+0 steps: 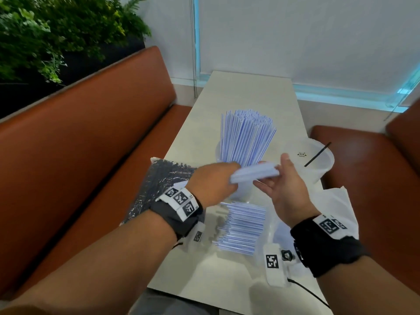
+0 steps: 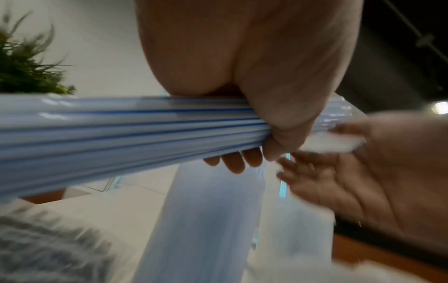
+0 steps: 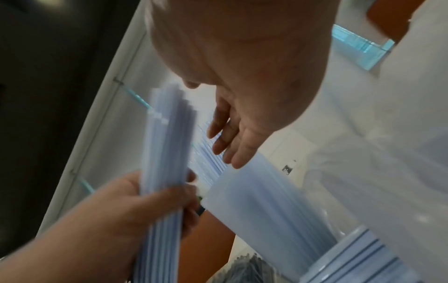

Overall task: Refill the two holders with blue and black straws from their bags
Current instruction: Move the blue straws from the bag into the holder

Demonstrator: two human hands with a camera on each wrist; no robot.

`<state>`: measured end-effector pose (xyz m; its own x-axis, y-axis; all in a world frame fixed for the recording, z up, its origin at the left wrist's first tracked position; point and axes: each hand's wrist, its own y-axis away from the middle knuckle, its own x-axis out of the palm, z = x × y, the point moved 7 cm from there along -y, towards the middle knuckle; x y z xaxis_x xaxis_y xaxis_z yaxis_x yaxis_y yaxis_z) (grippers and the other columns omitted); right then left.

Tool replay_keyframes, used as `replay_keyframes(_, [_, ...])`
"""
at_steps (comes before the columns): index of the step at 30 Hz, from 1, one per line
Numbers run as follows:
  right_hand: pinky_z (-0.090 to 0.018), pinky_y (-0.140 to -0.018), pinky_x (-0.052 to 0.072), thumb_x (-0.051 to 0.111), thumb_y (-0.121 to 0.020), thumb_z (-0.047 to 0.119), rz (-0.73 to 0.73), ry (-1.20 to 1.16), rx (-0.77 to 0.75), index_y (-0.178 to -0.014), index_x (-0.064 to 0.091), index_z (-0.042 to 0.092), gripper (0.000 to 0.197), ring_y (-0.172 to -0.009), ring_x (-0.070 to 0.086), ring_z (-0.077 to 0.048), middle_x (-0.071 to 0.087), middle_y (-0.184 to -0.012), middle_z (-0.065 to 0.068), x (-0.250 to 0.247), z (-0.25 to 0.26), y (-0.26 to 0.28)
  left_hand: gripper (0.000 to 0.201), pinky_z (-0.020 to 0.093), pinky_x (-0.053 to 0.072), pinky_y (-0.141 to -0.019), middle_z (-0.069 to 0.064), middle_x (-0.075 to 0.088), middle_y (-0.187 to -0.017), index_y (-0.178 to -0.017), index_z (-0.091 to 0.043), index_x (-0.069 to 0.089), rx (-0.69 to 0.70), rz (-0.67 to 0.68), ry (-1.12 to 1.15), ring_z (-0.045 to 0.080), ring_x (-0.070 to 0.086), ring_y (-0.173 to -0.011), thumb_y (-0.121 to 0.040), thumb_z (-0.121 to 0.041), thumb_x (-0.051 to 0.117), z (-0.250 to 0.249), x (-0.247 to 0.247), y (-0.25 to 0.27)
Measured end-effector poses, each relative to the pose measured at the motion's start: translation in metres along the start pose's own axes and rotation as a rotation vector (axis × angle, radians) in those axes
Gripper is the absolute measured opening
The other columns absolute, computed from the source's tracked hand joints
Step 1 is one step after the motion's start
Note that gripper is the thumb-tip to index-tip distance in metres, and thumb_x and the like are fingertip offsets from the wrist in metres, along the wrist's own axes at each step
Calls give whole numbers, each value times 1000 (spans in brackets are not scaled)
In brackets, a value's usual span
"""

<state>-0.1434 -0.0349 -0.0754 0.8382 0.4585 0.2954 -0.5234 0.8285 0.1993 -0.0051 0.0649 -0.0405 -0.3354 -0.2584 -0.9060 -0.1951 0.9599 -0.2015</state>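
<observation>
Rust-brown upholstered booth benches (image 1: 86, 137) flank the long pale tabletop (image 1: 247, 92) at which I sit, with leafy green plants (image 1: 56, 30) behind the left bench and a white blind over the far window.

On the table, from large to small: the clear plastic bag of black straws (image 1: 156, 185) lies flat at the left edge; the translucent round holder packed with upright blue-striped white straws (image 1: 246, 137) stands at the centre; the second translucent round holder (image 1: 318, 160), at the right edge, contains a single black straw (image 1: 317, 154) leaning on its rim; the open clear bag of blue-striped straws (image 1: 243, 226) lies nearest me.

My left hand (image 1: 213, 183) is wrapped round a small bundle of blue-striped straws (image 1: 254, 175), held roughly level just in front of the full holder; the left wrist view shows the fingers (image 2: 232, 160) curled underneath and the thumb over the top. My right hand (image 1: 284, 189) is spread, palm toward the bundle's free ends, and seems just to touch them, gripping nothing.

The straws look very light, slick and only slightly stiff, so I judge that a loose grip lets them slide apart. A full wrap near the middle, with the flat palm squaring the ends, seems the safest hold.
</observation>
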Motion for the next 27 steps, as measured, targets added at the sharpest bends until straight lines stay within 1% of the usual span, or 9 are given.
replay_keyframes(3, [-38, -85, 56, 41, -101, 61, -45, -45, 94, -112, 68, 5, 64, -101, 74, -26, 76, -108, -15, -9, -7, 0, 10, 24, 54, -63, -7, 66, -76, -92, -27, 61, -152, -244, 593, 9, 63, -68, -91, -21, 68, 6, -39, -6])
replay_keyframes(6, [-42, -91, 56, 40, -100, 63, -42, -79, 183, -116, 66, 4, 66, -104, 73, -29, 74, -112, -18, -2, -17, 4, 14, 29, 56, -72, -1, 67, -76, -89, -23, 68, -88, -465, 1210, 17, 67, -71, -87, -10, 71, -10, -71, -13])
replay_keyframes(10, [-49, -102, 52, 39, -100, 64, -12, -204, 226, -125, 61, 1, 71, -110, 70, -34, 70, -121, -20, 13, -17, 6, 20, 36, 56, -73, 7, 61, -76, -92, -17, 64, -70, -590, 1621, 22, 64, -69, -91, 2, 64, -20, -72, -24])
replay_keyframes(14, [-49, -103, 51, 35, -103, 61, 102, -229, 257, -128, 60, -3, 74, -117, 67, -36, 68, -125, -24, 26, -19, 8, 20, 34, 57, -73, 5, 61, -74, -94, -14, 60, -179, -558, 1640, 20, 64, -66, -93, 6, 61, -31, -49, -25])
replay_keyframes(18, [-47, -102, 51, 35, -104, 58, 97, -262, 232, -133, 56, -3, 70, -118, 66, -33, 67, -128, -21, 16, -19, 3, 21, 36, 56, -71, 8, 60, -73, -93, -14, 58, -181, -620, 1674, 23, 62, -66, -93, 7, 59, -25, -56, -26])
replay_keyframes(21, [-47, -102, 53, 40, -102, 59, 213, -136, 206, -130, 62, -1, 70, -119, 66, -34, 69, -125, -21, 27, -16, 8, 18, 38, 55, -73, 7, 60, -71, -96, -13, 57, -216, -589, 1647, 22, 60, -65, -94, 5, 59, -28, -52, -26])
replay_keyframes(24, [-36, -92, 57, 62, -91, 43, 214, 139, -52, -119, 69, 13, 41, -110, 68, -27, 74, -113, -7, 27, 0, 8, 19, 37, 54, -70, 7, 59, -69, -95, -13, 56, -227, -612, 1647, 23, 59, -63, -95, 6, 57, -21, -53, -27])
replay_keyframes(26, [-29, -90, 55, 72, -81, 33, 285, 449, -270, -119, 65, 28, 38, -106, 68, -16, 73, -111, 5, 34, 12, 13, 19, 36, 53, -67, 7, 58, -68, -94, -13, 55, -235, -609, 1622, 25, 57, -63, -94, 5, 57, -20, -51, -26])
replay_keyframes(27, [-29, -87, 55, 75, -80, 35, 333, 599, -309, -116, 63, 33, 38, -101, 68, -12, 72, -106, 7, 39, 11, 15, 17, 36, 53, -67, 7, 58, -68, -94, -13, 56, -234, -586, 1598, 25, 58, -63, -93, 4, 59, -23, -48, -25])
